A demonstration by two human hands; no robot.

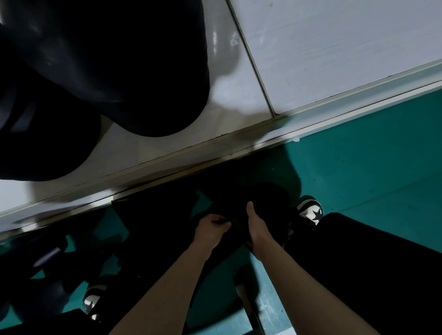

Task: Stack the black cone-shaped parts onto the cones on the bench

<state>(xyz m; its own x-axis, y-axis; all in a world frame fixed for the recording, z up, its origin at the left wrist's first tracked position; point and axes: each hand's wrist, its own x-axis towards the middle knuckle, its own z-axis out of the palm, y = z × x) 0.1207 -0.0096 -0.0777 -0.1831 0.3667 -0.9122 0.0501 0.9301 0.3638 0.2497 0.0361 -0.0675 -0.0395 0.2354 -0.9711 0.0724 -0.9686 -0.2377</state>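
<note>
Large black cones [100, 66] stand stacked on the white bench [336, 43] at the upper left, close to the camera. Below the bench edge, over the green floor, both my hands reach down to a black cone-shaped part [255, 199] lying in shadow. My left hand [212, 231] pinches its dark rim with curled fingers. My right hand [256, 226] grips the part's side, thumb pointing forward. The part's outline is hard to make out in the dark.
The bench's metal front edge [213, 152] runs diagonally across the view. More black parts [44, 258] lie on the green floor [369, 163] at the left. My shoes [310, 212] and dark trouser legs flank the hands. A metal stool leg [252, 318] stands below.
</note>
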